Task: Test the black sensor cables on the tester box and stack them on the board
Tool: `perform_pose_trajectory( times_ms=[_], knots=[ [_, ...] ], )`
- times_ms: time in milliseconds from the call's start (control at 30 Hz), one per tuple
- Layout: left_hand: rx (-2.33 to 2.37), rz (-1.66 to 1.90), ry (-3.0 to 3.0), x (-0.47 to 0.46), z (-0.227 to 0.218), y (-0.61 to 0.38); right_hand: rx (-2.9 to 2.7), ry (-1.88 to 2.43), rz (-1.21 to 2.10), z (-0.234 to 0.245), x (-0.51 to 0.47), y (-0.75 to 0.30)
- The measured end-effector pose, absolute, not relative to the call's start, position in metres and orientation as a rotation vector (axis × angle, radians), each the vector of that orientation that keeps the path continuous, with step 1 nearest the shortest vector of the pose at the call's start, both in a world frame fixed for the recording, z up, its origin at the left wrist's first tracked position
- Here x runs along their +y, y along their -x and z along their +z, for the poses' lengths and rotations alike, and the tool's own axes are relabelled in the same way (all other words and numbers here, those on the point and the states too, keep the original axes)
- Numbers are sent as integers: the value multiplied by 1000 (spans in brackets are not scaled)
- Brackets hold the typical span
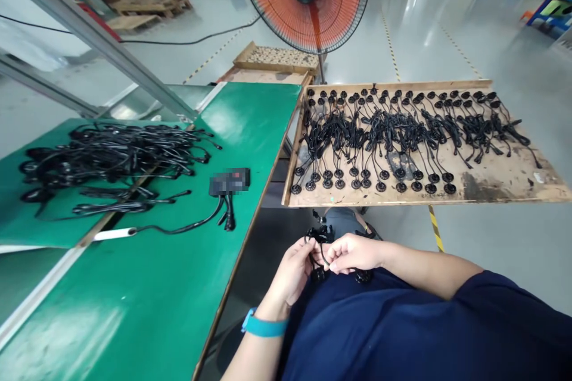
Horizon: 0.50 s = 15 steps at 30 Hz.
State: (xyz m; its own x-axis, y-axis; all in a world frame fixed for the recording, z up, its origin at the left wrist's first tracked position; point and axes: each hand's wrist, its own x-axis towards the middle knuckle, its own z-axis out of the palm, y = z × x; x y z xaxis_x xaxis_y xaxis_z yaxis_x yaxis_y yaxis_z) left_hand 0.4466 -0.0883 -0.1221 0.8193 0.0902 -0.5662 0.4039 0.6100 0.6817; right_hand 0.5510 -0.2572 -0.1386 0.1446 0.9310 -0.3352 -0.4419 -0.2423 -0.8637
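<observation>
Both your left hand (295, 266) and right hand (355, 252) pinch a thin black flexible cable (322, 254) between your plain navy fabric shirt (402, 324) and the shallow tan wooden tray (504, 181). Its slack could snag or kink if you pull unevenly; a loosened pinch could drop it.

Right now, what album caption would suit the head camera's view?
Left hand and right hand holding a cable, near a green table and a tray.

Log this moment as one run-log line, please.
left hand: pinching black cable | right hand: pinching black cable | green tabletop, left: cable pile | wooden tray, right: round-ended cables
</observation>
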Motion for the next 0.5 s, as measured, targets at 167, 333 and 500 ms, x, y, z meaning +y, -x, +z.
perform_pose_trajectory(
  times_ms=[167,333,500],
  knots=[
    [674,-130,-886,-68,-120,-436,-485,1192,1386,-143,-272,-555],
    [692,-52,-896,-52,-120,-422,-493,1197,1332,-135,-281,-563],
    [789,-19,-950,-38,-101,-393,-506,1306,1232,-102,-319,-596]
  ],
)
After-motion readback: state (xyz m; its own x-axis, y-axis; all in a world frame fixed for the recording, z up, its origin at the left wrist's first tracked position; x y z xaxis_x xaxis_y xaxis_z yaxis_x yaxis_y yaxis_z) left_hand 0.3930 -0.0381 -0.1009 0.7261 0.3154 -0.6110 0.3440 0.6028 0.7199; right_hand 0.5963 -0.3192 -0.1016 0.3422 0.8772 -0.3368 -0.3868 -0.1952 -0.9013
